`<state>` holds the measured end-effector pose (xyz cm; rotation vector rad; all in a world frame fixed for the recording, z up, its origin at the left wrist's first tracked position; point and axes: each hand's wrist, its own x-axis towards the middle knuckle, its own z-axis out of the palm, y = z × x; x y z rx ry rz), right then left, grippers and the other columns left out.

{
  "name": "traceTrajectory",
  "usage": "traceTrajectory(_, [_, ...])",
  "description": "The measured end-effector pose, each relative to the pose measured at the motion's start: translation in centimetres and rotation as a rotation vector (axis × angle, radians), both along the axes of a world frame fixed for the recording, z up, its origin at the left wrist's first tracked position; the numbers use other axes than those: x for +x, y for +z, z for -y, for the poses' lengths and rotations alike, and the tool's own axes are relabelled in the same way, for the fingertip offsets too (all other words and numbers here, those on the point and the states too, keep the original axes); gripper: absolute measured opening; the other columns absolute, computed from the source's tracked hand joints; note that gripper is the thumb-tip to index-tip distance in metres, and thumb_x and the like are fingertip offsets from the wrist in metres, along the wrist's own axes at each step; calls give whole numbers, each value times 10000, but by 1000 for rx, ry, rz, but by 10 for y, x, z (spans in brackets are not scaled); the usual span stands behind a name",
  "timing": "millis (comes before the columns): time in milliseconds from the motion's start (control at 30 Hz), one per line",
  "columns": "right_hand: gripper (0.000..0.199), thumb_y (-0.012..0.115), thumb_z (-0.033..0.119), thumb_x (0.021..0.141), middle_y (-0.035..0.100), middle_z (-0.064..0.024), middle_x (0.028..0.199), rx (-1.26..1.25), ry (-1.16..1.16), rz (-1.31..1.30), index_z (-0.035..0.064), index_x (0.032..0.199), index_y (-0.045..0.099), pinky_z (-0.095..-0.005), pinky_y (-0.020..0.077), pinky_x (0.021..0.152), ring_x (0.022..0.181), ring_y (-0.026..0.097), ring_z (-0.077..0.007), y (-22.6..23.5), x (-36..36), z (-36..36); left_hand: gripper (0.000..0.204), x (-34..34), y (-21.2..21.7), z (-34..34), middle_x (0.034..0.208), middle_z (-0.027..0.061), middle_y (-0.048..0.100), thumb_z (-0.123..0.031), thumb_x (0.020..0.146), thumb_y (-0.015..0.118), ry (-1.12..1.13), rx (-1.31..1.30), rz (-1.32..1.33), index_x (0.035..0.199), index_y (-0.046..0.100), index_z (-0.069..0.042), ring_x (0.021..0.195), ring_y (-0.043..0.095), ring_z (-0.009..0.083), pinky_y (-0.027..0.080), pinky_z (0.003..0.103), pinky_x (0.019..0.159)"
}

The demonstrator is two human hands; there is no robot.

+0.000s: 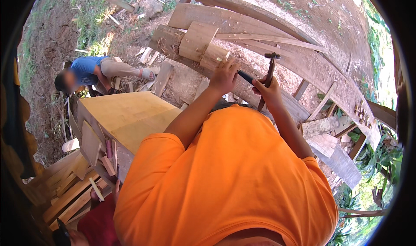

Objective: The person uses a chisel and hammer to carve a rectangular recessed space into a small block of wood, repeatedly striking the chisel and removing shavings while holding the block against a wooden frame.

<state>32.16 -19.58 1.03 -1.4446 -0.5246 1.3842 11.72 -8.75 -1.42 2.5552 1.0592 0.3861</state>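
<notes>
Partly covered, blurred or cut short
The right hand (271, 91) masks part of the hammer (269, 70); one end of the dark tool (245, 76) cannot be made out near the left hand (223, 78). A blue-shirted worker's (88, 69) head is blurred; the lower edge crops a red-clad person (99, 224).

Landmark: the large wooden block (198, 40), positioned across a long beam (168, 41). Smaller block (213, 56) noted adjoining its lower right; left hand (224, 76) in contact with this, fingers extended. Farther right of the landmark, right hand (268, 92) grips a hammer (269, 70), head uppermost. Dark tool handle (246, 76) lies between the hands; which one bears it is undetermined. Left of the landmark, a person in a blue shirt (89, 69) bends over. Below-left of it: yellow tabletop (130, 114).
</notes>
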Motion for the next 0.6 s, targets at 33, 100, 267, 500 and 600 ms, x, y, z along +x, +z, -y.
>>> traceTrajectory(33, [377, 809, 138, 909, 657, -91, 917, 7, 6, 2, 54, 1019, 459, -295, 630, 672, 744, 727, -177, 0, -3, -5, 415, -2, -5, -3, 1430, 225, 542, -179, 941, 643, 17, 6, 8, 1338, 583, -74, 1349, 479, 483, 401, 532, 1145])
traceTrajectory(100, [391, 837, 151, 870, 672, -109, 877, 11, 14, 45, 21, 993, 489, -301, 609, 670, 756, 715, -176, 1, -3, -12, 384, -5, -14, -9, 1407, 222, 559, -133, 950, 629, 24, 25, 42, 1328, 595, -72, 1328, 497, 484, 414, 530, 1136])
traceTrajectory(267, [401, 842, 160, 864, 673, -105, 870, 18, 110, 115, 12, 998, 495, -298, 603, 665, 759, 721, -181, -5, 3, -17, 337, -10, -28, -17, 1355, 204, 599, -118, 966, 616, -19, -26, 66, 1298, 632, -63, 1297, 544, 445, 456, 520, 1103])
traceTrajectory(500, [411, 831, 160, 884, 670, -99, 913, -55, 157, 81, 45, 1029, 464, -305, 604, 668, 767, 717, -174, 11, 5, -30, 392, -8, -25, -27, 1364, 206, 612, -115, 958, 571, -46, 75, 19, 1339, 616, -38, 1328, 541, 433, 456, 479, 1121])
traceTrajectory(600, [410, 834, 164, 882, 667, -94, 891, -32, 175, 106, 49, 1022, 467, -303, 584, 627, 742, 709, -169, 10, 6, -38, 410, -8, -22, -30, 1373, 186, 616, -124, 956, 593, -20, 44, -16, 1359, 607, -51, 1324, 555, 395, 493, 455, 1081])
